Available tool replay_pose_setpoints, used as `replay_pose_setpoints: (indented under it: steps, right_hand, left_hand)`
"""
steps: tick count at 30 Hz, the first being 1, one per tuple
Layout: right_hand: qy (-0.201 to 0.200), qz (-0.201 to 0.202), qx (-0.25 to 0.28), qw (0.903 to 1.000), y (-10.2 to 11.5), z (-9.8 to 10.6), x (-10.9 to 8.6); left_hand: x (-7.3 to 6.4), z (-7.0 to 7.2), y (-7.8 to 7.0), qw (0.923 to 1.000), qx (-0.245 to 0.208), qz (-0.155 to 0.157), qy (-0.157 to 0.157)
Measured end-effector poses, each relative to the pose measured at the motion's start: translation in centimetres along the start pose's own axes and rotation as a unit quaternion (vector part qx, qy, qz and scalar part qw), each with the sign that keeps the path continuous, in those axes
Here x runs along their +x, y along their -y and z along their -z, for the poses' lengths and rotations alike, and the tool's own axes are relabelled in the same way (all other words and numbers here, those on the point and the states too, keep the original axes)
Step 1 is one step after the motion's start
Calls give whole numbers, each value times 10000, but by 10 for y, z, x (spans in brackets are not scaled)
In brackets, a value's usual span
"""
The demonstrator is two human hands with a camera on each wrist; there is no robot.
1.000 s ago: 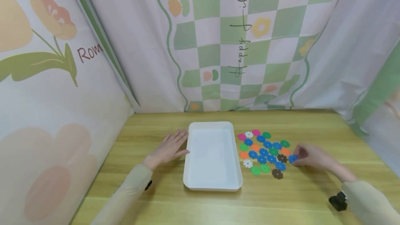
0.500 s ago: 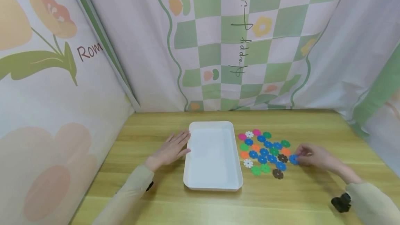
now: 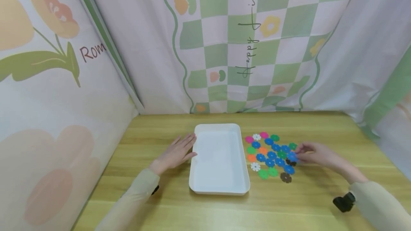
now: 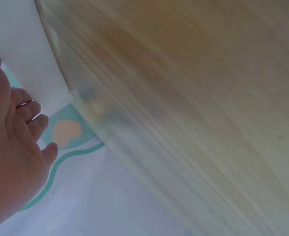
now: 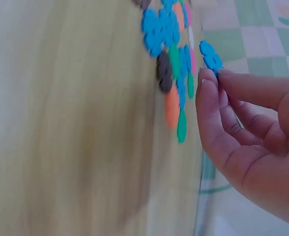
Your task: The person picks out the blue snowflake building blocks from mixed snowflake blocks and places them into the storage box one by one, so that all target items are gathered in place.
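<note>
Between thumb and fingertips my right hand (image 3: 316, 154) pinches a blue flower-shaped disc (image 3: 292, 156). In the right wrist view the pinched blue disc (image 5: 211, 55) is raised off the table, tilted, with its notched edge showing. From the head view it overlaps a dark brown disc (image 3: 291, 162) at the right side of the spread. My left hand (image 3: 176, 154) lies with fingers extended, their tips at the left rim of a white rectangular tray (image 3: 219, 192). In the left wrist view the left hand (image 4: 16, 132) shows its palm and loosely bent fingers.
Several more flower discs, such as a white one (image 3: 255, 167), a pink one (image 3: 264, 135) and a brown one (image 3: 286, 177), lie flat right of the tray. A wooden table (image 3: 289, 209) carries everything. A patterned curtain (image 3: 215, 56) hangs behind its far edge.
The blue disc has come up off the table in my right hand and moved left and slightly away, over the brown disc. My left hand has barely moved at the tray's rim.
</note>
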State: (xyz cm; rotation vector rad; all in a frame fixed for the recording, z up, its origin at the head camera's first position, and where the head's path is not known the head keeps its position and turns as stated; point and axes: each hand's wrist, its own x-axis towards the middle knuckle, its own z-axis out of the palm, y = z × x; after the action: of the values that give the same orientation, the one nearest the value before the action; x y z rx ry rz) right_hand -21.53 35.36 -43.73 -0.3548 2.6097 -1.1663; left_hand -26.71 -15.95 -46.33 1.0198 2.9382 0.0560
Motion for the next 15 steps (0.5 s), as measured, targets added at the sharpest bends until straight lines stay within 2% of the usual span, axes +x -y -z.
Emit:
replay_pose_setpoints:
  steps: [5,15]
  right_hand:
    - [270,-24,384,9989,19,-8,9]
    - [620,-98,509,9967,58,-32,36]
  left_hand:
    - [-1,0,-1,10000,38,-12,-52]
    - [-1,4,-3,9999,-117,64,47]
